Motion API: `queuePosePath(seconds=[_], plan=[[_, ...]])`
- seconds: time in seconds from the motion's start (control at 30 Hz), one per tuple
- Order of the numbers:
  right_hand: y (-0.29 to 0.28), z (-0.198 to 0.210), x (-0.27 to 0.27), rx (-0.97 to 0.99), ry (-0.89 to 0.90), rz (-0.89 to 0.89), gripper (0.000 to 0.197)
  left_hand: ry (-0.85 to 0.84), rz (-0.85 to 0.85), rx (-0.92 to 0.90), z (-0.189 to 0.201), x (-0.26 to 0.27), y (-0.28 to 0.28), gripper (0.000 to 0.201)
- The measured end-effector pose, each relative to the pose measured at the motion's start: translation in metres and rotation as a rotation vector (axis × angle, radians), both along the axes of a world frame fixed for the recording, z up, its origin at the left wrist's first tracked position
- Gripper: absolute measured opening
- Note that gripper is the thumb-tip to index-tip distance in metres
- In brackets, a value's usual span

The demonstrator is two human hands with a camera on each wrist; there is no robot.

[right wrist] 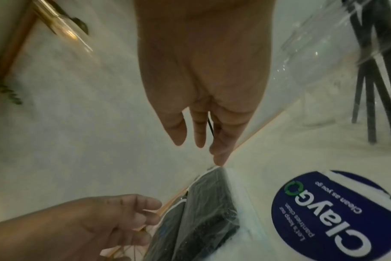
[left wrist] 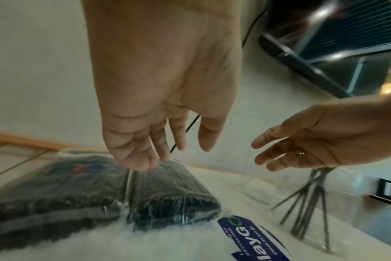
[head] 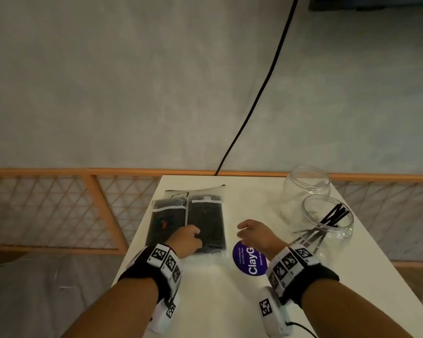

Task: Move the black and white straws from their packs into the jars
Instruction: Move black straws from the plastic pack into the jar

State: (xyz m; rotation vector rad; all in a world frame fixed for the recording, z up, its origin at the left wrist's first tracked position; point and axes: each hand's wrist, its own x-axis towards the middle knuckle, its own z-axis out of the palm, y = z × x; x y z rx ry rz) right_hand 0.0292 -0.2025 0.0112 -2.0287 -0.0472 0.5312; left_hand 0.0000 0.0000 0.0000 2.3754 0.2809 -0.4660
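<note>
Two clear plastic packs of black straws [head: 205, 223] lie on white worktop [head: 215, 301]. Left hand [head: 186, 240] rests on packs, fingers curled; grip unclear. Right hand [head: 254, 234] hovers spread, empty, w/ round clear jar [head: 327, 223] holding black straws [head: 333, 215] just beside

White surface [head: 230, 301], narrow, running from near edge to far edge, with a round blue sticker [head: 248, 261] marked "ClayGo" on it near the middle. Beyond the far edge an orange wooden railing [head: 98, 211] with diagonal lattice spans left to right, and past it a pale grey mottled floor [head: 132, 93] crossed by a thin black cable [head: 259, 98] running far right to the surface's far edge. Light dim and even; a dark-framed panel [left wrist: 337, 53] shows far right in the left wrist view.
</note>
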Motion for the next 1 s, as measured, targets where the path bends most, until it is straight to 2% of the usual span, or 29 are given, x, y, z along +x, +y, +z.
queuePosePath(seconds=[0.07,0.1,0.2,0.3,0.4,0.5,0.6,0.7,0.83,0.9,1.0], plan=[[0.008,-0.008,0.011,0.093,0.075,-0.083,0.012,-0.012,0.105,-0.028,-0.005,0.010,0.001,0.053],[0.012,-0.013,0.015,0.113,0.122,-0.116,0.017,-0.007,0.142,-0.042,-0.008,0.014,0.001,0.056],[0.025,-0.028,0.030,0.041,0.180,-0.118,0.041,-0.002,0.231,-0.113,-0.017,0.029,0.000,0.064],[0.037,-0.041,0.040,0.028,0.238,-0.126,0.051,0.021,0.255,-0.157,-0.028,0.043,0.000,0.068],[0.047,-0.047,0.046,0.115,0.305,-0.138,0.051,0.033,0.277,-0.182,-0.041,0.055,0.002,0.069],[0.056,-0.054,0.053,0.200,0.336,-0.133,0.043,0.036,0.318,-0.216,-0.049,0.064,0.003,0.071],[0.062,-0.070,0.059,0.155,0.284,-0.148,0.048,-0.008,0.376,-0.231,-0.055,0.069,0.005,0.070],[0.058,-0.071,0.060,0.048,0.188,-0.121,0.048,-0.065,0.431,-0.323,-0.057,0.069,0.008,0.068],[0.044,-0.066,0.055,0.182,0.154,-0.135,0.048,-0.062,0.472,-0.516,-0.048,0.066,0.005,0.084],[0.035,-0.059,0.048,0.248,0.077,-0.160,0.053,-0.084,0.476,-0.645,-0.038,0.059,0.002,0.076],[0.018,-0.037,0.030,0.307,-0.041,-0.115,0.052,-0.148,0.431,-0.777,-0.018,0.041,-0.002,0.051]])
